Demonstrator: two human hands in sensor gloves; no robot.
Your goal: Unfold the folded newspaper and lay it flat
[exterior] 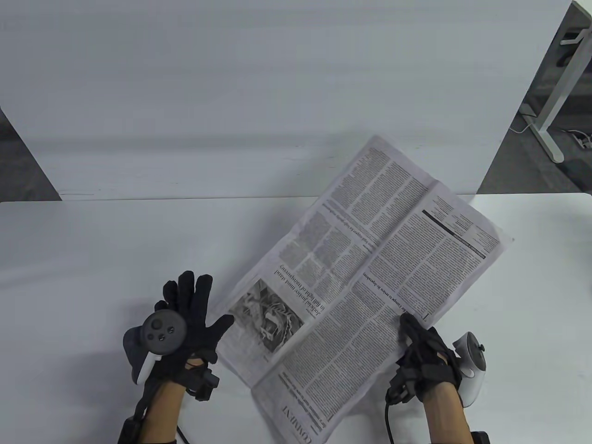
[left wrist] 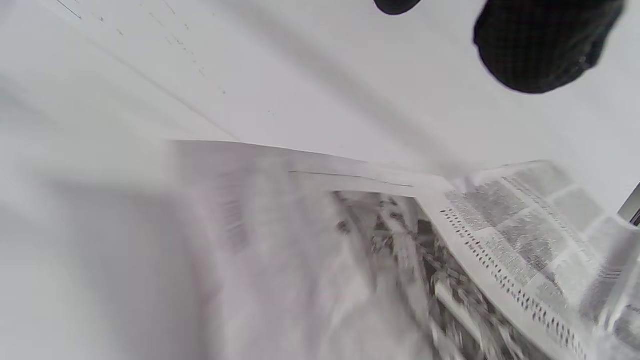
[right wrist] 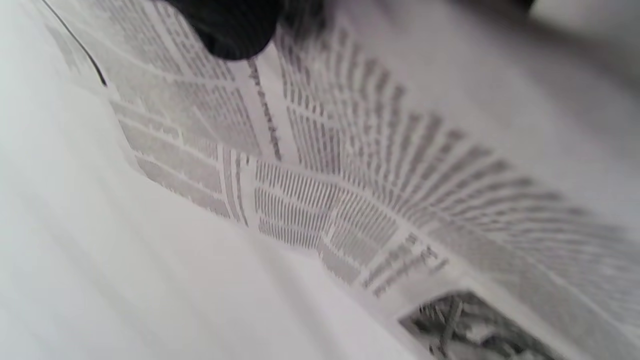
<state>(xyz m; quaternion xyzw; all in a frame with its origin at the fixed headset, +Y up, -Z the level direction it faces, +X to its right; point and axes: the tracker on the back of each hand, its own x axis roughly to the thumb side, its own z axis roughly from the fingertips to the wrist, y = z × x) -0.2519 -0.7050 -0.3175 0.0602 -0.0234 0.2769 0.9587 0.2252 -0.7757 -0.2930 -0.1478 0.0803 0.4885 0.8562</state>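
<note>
Your black-gloved right hand (exterior: 423, 354) curls its grip on the near right edge of the opened grey printed newspaper (exterior: 370, 282), lying diagonally on the white table (exterior: 92, 259). Your left hand (exterior: 185, 319) hovers spread, holding nothing.

Both hands wore black knit sensor gloves. The left hand (exterior: 185, 319) carried a dark grey round tracker (exterior: 159, 333) with buttons. The right hand (exterior: 423, 356) carried a white tracker (exterior: 471, 365). Black cables (exterior: 388, 416) ran down both wrists.
</note>
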